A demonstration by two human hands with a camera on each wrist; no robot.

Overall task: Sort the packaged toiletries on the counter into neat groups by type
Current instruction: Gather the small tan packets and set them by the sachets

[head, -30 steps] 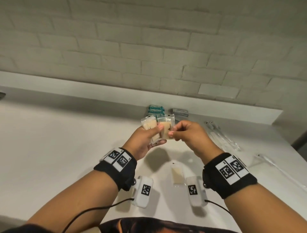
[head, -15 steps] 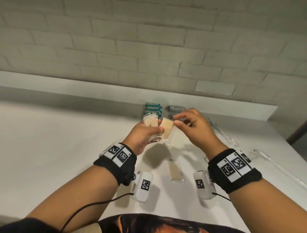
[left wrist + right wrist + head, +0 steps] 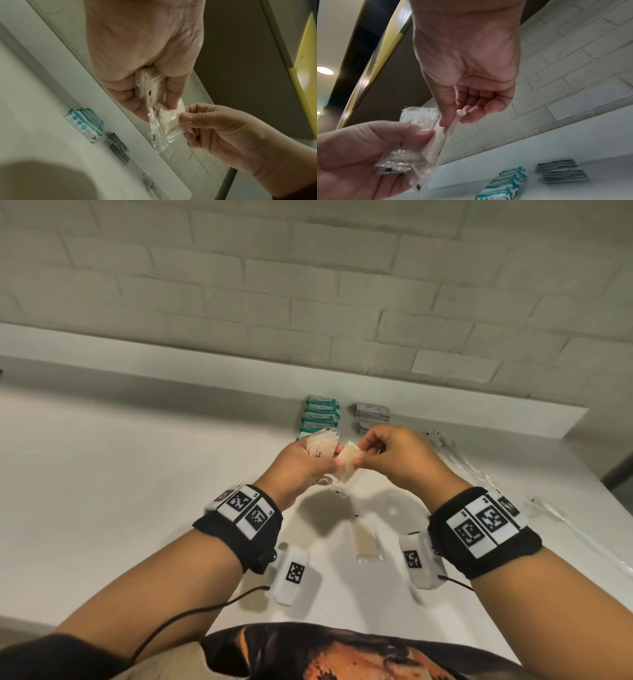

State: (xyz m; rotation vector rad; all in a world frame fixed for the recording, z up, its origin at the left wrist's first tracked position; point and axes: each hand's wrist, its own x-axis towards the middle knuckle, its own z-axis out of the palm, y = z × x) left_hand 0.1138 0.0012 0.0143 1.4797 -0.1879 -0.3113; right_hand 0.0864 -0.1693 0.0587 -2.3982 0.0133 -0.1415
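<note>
Both hands are up off the bench and meeting in the middle. The left hand [image 3: 301, 463] has its fingers and thumb wrapped round a small bunch of clear packets [image 3: 322, 445] with pale pads inside. The right hand [image 3: 394, 457] pinches one more pale packet [image 3: 347, 465] by its edge between thumb and fingertips [image 3: 447, 119], pressing it against the bunch under the left thumb.

The wrappers look slick and thin, so I'd worry the bunch fans out or a packet slides free as the left thumb lifts to take the new one. If the right hand lets go before the thumb clamps down, that packet likely drops to the bench below.

Further out, a matching pale packet lying loose [image 3: 366, 542] sits on the white bench [image 3: 120, 491] between the wrists, not yet gathered. Against the back ledge stand a row of teal packets [image 3: 320, 416] and, just beside it, a stack of grey packets [image 3: 371, 416]; long clear-wrapped items [image 3: 455, 463] lie off to the right.

The head view alone shows the loose packet and the long items. The left wrist view shows how crumpled the bunch is inside the fist; the right wrist view shows the pinch itself, edge-on.
</note>
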